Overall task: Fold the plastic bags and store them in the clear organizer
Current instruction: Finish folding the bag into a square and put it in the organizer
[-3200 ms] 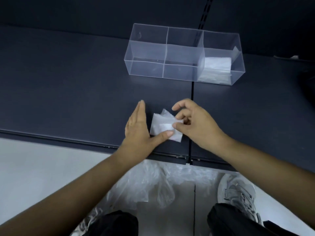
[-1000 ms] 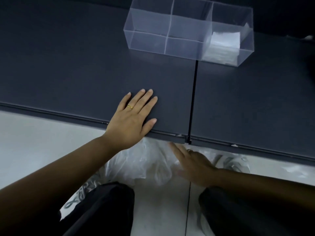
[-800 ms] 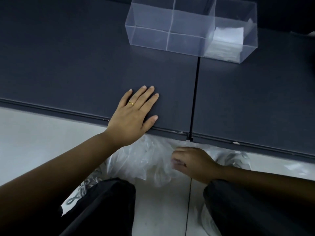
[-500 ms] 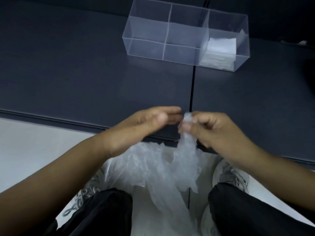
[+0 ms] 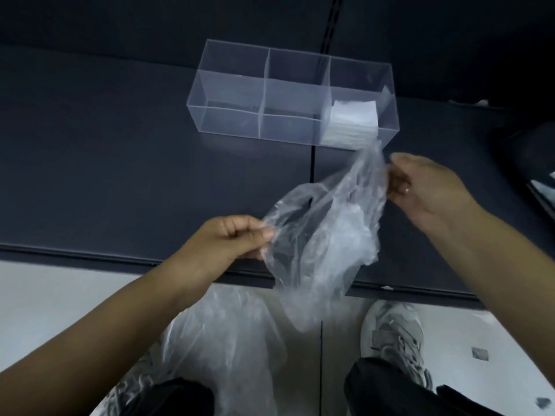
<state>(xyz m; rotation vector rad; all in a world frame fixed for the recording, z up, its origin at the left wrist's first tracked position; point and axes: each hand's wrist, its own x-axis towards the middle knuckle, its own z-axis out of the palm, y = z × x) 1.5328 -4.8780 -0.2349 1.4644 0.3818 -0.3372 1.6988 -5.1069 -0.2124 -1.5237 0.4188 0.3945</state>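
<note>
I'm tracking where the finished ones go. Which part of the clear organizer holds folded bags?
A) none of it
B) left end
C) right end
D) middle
C: the white stack of folded bags sits in the right-end compartment of the clear organizer.

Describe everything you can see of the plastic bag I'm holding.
The plastic bag is thin, clear and crinkled, not yet folded, with a handle loop showing near its top. It hangs in the air over the near edge of the dark table, stretched between two grips: the left hand pinches the lower side, the right hand pinches the higher end. Its bottom dangles loose.
</note>
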